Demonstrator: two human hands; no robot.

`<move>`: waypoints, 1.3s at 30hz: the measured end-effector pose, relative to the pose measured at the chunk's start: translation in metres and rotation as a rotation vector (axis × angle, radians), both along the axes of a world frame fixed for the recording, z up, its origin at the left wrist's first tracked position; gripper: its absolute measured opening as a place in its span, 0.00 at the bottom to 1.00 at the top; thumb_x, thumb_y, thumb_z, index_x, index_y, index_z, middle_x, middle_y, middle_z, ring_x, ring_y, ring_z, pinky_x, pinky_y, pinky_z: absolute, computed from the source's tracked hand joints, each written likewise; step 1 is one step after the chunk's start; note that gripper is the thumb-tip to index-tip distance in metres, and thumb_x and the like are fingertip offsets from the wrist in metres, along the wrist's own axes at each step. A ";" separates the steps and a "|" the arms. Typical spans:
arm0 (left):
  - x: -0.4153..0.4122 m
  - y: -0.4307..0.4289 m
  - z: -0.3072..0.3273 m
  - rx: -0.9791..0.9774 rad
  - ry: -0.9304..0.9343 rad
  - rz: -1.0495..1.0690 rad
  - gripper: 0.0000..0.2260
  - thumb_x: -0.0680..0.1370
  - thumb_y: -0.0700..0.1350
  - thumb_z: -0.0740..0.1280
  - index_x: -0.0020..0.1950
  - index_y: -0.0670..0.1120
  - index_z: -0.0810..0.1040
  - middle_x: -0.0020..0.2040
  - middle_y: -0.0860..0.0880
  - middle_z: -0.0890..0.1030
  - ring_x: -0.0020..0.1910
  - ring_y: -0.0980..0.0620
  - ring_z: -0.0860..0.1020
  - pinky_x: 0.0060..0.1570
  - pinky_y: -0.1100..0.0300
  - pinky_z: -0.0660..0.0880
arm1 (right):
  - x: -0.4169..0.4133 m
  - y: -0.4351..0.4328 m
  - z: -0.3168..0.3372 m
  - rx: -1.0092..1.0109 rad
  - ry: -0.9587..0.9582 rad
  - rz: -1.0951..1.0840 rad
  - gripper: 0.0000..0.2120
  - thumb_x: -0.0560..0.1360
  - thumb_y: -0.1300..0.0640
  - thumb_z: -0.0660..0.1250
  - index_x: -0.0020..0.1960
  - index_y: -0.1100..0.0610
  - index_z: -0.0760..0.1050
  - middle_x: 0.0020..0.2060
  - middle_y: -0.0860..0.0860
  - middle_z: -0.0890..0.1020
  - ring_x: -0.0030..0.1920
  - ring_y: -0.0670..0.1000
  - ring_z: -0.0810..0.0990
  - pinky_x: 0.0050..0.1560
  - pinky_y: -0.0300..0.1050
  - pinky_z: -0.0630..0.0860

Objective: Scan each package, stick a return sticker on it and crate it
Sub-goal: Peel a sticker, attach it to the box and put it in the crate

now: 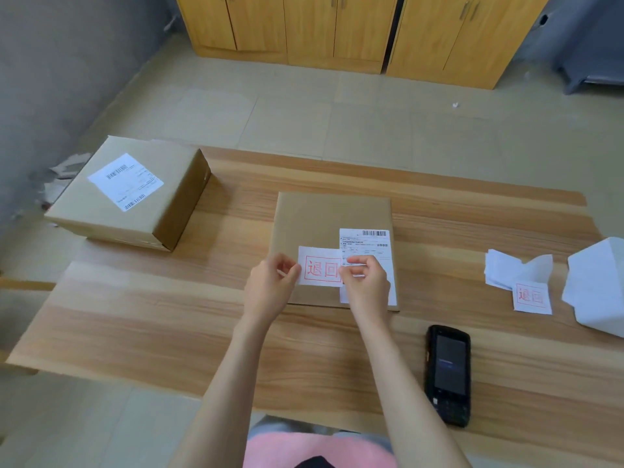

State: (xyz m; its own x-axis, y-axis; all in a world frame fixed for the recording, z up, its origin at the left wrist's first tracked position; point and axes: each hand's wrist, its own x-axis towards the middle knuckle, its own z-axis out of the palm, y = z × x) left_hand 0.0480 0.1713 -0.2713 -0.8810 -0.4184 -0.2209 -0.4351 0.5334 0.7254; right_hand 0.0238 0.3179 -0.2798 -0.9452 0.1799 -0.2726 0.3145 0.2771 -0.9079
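A flat brown cardboard package (pixel 320 217) lies in the middle of the wooden table (pixel 169 315), with a white shipping label (pixel 368 241) on its right side. I hold a white return sticker (pixel 320 266) with red characters just above the package's near half. My left hand (pixel 270 285) pinches its left edge and my right hand (pixel 366 282) pinches its right edge. A black handheld scanner (pixel 448 373) lies on the table to the right of my right arm.
A second, thicker cardboard box (pixel 125 194) with a shipping label sits at the table's far left corner. A strip of return stickers (pixel 526 285) and a white label printer (pixel 597 285) are at the right edge. Wooden cabinets (pixel 337 28) stand across the floor.
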 end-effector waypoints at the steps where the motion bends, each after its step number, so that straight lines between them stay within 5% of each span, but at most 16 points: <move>1: 0.002 -0.003 -0.004 -0.020 -0.012 -0.020 0.04 0.75 0.46 0.66 0.40 0.49 0.77 0.39 0.54 0.79 0.43 0.49 0.79 0.43 0.56 0.73 | 0.003 -0.003 -0.004 0.025 -0.010 -0.003 0.04 0.74 0.61 0.68 0.46 0.55 0.74 0.38 0.47 0.80 0.37 0.48 0.79 0.38 0.37 0.74; 3: 0.003 -0.007 -0.011 -0.064 -0.034 -0.056 0.04 0.75 0.47 0.66 0.42 0.48 0.78 0.41 0.53 0.80 0.45 0.48 0.79 0.44 0.55 0.73 | 0.006 -0.009 -0.011 0.070 -0.030 -0.012 0.04 0.73 0.61 0.68 0.44 0.54 0.73 0.36 0.44 0.79 0.40 0.50 0.79 0.41 0.45 0.74; 8: 0.003 -0.011 -0.020 -0.117 -0.083 -0.108 0.05 0.76 0.48 0.65 0.46 0.48 0.78 0.44 0.51 0.81 0.47 0.47 0.78 0.44 0.56 0.71 | 0.010 -0.017 -0.020 0.244 -0.050 -0.018 0.03 0.74 0.59 0.67 0.46 0.54 0.74 0.36 0.42 0.77 0.41 0.47 0.76 0.37 0.42 0.65; 24: -0.001 -0.011 -0.030 -0.454 -0.158 -0.297 0.08 0.78 0.49 0.60 0.50 0.45 0.75 0.47 0.47 0.81 0.48 0.43 0.77 0.42 0.55 0.69 | 0.007 -0.029 -0.026 0.833 0.041 0.287 0.07 0.79 0.56 0.60 0.55 0.55 0.73 0.51 0.50 0.78 0.53 0.52 0.75 0.43 0.44 0.68; 30: 0.001 -0.010 -0.031 -0.459 -0.116 -0.271 0.08 0.77 0.47 0.62 0.50 0.43 0.72 0.49 0.46 0.77 0.51 0.44 0.74 0.45 0.54 0.69 | 0.016 -0.035 -0.036 1.057 0.170 0.217 0.10 0.64 0.55 0.78 0.39 0.56 0.79 0.40 0.53 0.77 0.38 0.55 0.77 0.34 0.46 0.72; 35: 0.005 -0.005 -0.040 -0.539 0.173 -0.327 0.07 0.76 0.39 0.63 0.52 0.41 0.77 0.48 0.42 0.77 0.44 0.41 0.74 0.43 0.51 0.72 | 0.018 -0.031 -0.043 0.954 0.471 0.236 0.15 0.67 0.62 0.76 0.53 0.59 0.80 0.55 0.57 0.80 0.55 0.59 0.80 0.51 0.50 0.78; 39: 0.009 0.004 -0.042 -0.541 0.212 -0.463 0.21 0.74 0.45 0.54 0.63 0.42 0.76 0.62 0.43 0.77 0.59 0.40 0.76 0.53 0.50 0.75 | 0.029 -0.040 -0.056 0.989 0.557 0.448 0.29 0.67 0.66 0.72 0.67 0.62 0.70 0.65 0.57 0.76 0.66 0.59 0.74 0.66 0.52 0.67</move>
State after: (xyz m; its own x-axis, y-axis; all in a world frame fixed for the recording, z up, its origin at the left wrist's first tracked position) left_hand 0.0571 0.1748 -0.3135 -0.9944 0.0040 0.1055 0.0413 0.9347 0.3531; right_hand 0.0526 0.2777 -0.3354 -0.9208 -0.2913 0.2593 -0.3507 0.9093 -0.2239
